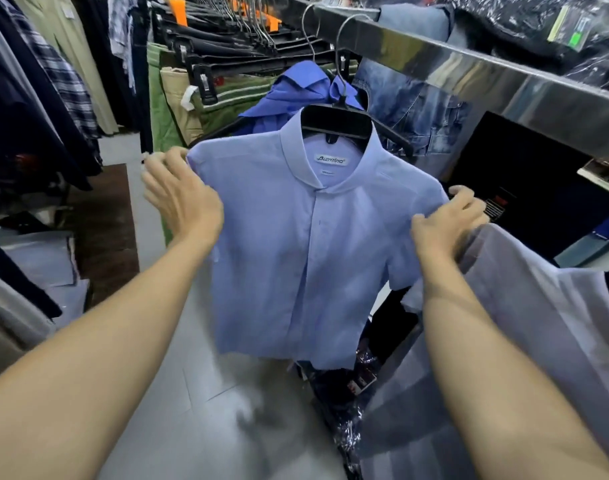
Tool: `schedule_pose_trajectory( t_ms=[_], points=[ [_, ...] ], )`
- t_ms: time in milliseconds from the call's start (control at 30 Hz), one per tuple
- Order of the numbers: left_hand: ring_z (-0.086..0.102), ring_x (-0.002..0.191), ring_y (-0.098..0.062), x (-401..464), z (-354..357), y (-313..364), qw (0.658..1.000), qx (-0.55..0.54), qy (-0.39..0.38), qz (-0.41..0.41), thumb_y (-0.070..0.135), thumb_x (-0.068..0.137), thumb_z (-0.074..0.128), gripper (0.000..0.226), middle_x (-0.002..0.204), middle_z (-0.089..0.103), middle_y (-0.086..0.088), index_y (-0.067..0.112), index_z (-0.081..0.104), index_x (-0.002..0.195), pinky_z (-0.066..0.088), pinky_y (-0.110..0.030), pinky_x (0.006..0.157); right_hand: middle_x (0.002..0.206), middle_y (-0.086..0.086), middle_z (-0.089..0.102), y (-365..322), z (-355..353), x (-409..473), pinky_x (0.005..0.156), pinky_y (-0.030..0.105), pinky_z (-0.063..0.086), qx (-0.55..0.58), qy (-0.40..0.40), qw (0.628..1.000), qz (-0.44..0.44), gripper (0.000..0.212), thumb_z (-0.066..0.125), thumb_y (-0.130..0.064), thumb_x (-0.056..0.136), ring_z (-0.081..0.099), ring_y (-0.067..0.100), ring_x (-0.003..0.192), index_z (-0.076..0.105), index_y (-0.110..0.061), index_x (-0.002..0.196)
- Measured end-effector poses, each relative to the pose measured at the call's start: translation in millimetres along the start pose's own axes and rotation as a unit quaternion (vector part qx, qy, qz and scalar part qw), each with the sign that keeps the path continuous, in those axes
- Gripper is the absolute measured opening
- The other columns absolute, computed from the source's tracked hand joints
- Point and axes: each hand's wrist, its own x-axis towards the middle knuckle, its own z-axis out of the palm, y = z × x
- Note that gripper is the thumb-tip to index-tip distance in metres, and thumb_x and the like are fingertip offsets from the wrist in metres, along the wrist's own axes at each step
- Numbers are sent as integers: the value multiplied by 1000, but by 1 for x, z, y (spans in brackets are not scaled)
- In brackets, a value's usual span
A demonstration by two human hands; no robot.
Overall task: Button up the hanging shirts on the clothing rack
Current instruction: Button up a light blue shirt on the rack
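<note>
A light blue short-sleeved shirt (296, 244) hangs on a black hanger (336, 124) from the shiny metal rail (469, 69). Its front placket lies closed from collar to hem. My left hand (181, 195) rests at the shirt's left shoulder, fingers spread and blurred. At the right shoulder seam, my right hand (446, 220) curls its fingers over the fabric. A darker blue shirt (296, 91) hangs crumpled just behind. Another pale shirt (524, 323) hangs close at the right, partly under my right forearm.
Denim garments (413, 102) hang behind the rail. Green and beige trousers (178, 98) on black clip hangers fill the rack at the back left. Dark and plaid shirts (46, 81) line the left side. Plastic-wrapped clothes (351, 393) lie on the grey floor below.
</note>
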Motion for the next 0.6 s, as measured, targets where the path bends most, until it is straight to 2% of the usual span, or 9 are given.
schedule_pose_trajectory(
  t_ms=[67,100,200,300,400,500,600],
  points=[
    [47,107,-36,-32,10,7,996,-56,18,69,13,77,57,37,122,50,-14,12,50,114,30,-42,85,123,17,51,-9,8,-23,100,37,34,44,73,995,-48,54,64,-17,68,47,35,111,52,-8,120],
    [51,101,-36,-45,18,9,989,-100,-11,108,12,77,57,31,115,53,-14,11,54,108,33,-44,83,118,17,54,-13,14,-36,97,37,34,87,73,992,-56,49,64,-17,69,48,34,107,55,-7,115],
    [61,85,-34,-77,47,18,944,-217,-188,163,6,82,56,21,101,60,-11,10,60,102,49,-42,78,103,15,57,-27,37,-70,85,45,43,203,-24,977,-54,26,66,-12,73,54,32,93,56,-8,97],
    [65,97,-32,-91,68,27,915,-213,-291,177,0,86,52,31,109,67,-10,10,65,113,51,-40,86,99,12,54,-35,60,-99,83,43,45,213,-146,965,-52,28,75,-19,76,56,30,90,52,-12,91],
    [61,109,-33,-87,79,33,911,-212,-314,163,1,89,45,41,120,66,-11,12,60,126,50,-43,92,106,6,48,-48,76,-111,75,36,41,167,-212,962,-30,46,79,-39,76,46,18,88,45,-16,96],
    [59,111,-32,-74,86,39,915,-210,-311,149,5,92,45,40,122,66,-9,16,57,128,49,-41,89,109,3,46,-64,92,-108,70,35,40,136,-195,971,7,58,78,-52,74,44,17,86,44,-15,103],
    [61,107,-34,-61,95,40,917,-209,-297,162,10,90,50,36,118,67,-10,17,58,125,51,-42,84,112,6,48,-76,103,-99,69,41,45,119,-152,981,24,38,70,-36,82,56,28,95,46,-15,103]
  ],
)
